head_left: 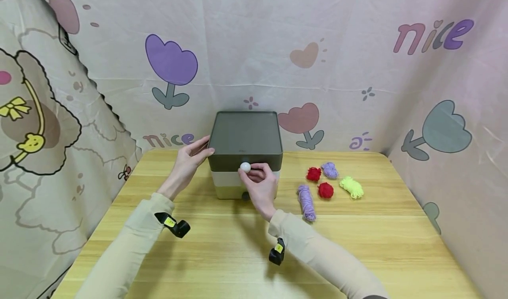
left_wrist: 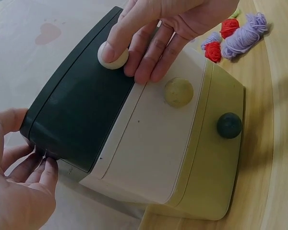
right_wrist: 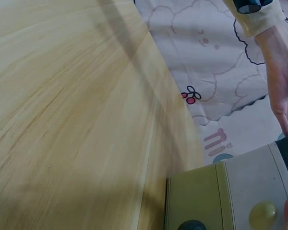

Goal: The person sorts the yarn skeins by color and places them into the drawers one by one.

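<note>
A small three-tier drawer box [head_left: 246, 133] stands on the table, with a dark top drawer, a white middle one and an olive bottom one. My right hand [head_left: 262, 184] pinches the white round knob [left_wrist: 113, 56] of the dark drawer between thumb and finger; its other fingers lie against the box front. At the box's upper left corner, my left hand [head_left: 188, 162] holds on, thumb at the top edge and fingers against the side. Below the white knob are an olive knob [left_wrist: 178, 92] and a dark knob [left_wrist: 229, 125]. All the drawers look closed.
To the right of the box lie several yarn bundles: a long purple skein [head_left: 306, 203], a small purple one [head_left: 330, 170], two red balls [head_left: 326, 190] and a yellow-green one [head_left: 351, 187]. A printed cloth [head_left: 246, 47] hangs behind the wooden table [head_left: 222, 255].
</note>
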Available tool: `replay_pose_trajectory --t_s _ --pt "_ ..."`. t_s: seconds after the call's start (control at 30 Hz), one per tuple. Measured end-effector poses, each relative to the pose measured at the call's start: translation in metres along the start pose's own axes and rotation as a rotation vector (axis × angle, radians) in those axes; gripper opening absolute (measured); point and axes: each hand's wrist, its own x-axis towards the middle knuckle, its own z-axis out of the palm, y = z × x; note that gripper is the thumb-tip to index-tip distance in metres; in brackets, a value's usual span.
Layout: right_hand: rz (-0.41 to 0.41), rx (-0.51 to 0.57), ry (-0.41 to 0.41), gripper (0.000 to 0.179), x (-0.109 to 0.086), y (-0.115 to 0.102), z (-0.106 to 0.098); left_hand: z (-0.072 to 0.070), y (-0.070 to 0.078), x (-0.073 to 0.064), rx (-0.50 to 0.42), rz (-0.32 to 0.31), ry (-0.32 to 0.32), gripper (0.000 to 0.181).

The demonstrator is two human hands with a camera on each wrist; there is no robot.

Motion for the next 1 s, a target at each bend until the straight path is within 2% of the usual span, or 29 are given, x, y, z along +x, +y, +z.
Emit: replay_pose_trajectory --t_s 0.47,1.0 --pt "-0.013 0.006 -0.016 0.027 0.000 -0.002 -0.001 -0.001 0.000 0.000 0.029 -0.002 0.002 0.061" --pt "0.004 0.023 -0.033 0.026 -0.016 -0.008 -0.006 -0.002 0.001 0.000 0.046 -0.007 -0.003 0.061"
